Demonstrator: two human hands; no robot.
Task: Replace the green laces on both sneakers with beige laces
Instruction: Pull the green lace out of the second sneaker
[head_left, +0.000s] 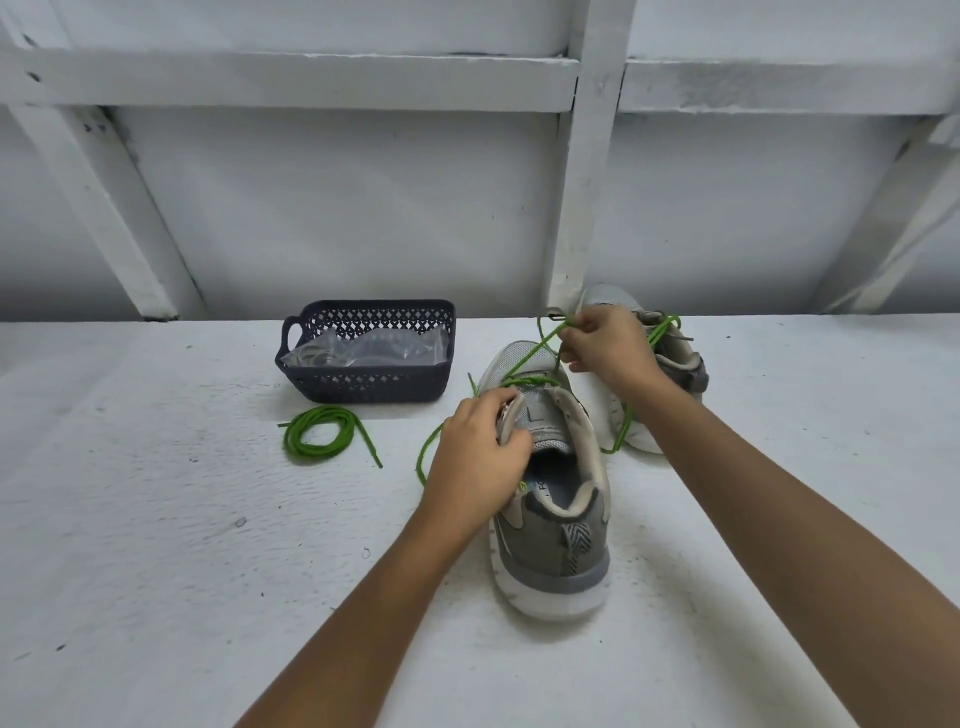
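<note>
Head view showed an early stage of the job, with no beige lace in either shoe. The grey mesh sneaker with the white sole (558, 525) stood near the middle of the white painted bench (156, 519), heel toward the person, and its bright green cord lace (530, 358) was loosened but remained in the lower eyelets. The left hand (480, 452) gripped the shoe's left eyelet flap, fingers (493, 408) curled over the edge and thumb pressed against the tongue side, holding it steady. The right hand (608, 345) was raised above the toe, fingertips (579, 326) pressed together in a pinch on that lace and drawing it taut. Behind that hand, close to the bench's back edge, the second grey sneaker (680, 364) carried its own loose green lace (662, 325); how much of it was threaded could not be told. A coiled spare green lace (317, 436) lay on the bench, just in front of the dark navy perforated plastic basket (374, 387) that sat toward the back edge. Inside it were clear plastic bags (374, 348), probably holding the replacements, though their colour was unclear. Judging by this, the rest of the unlacing and all the relacing were left.
</note>
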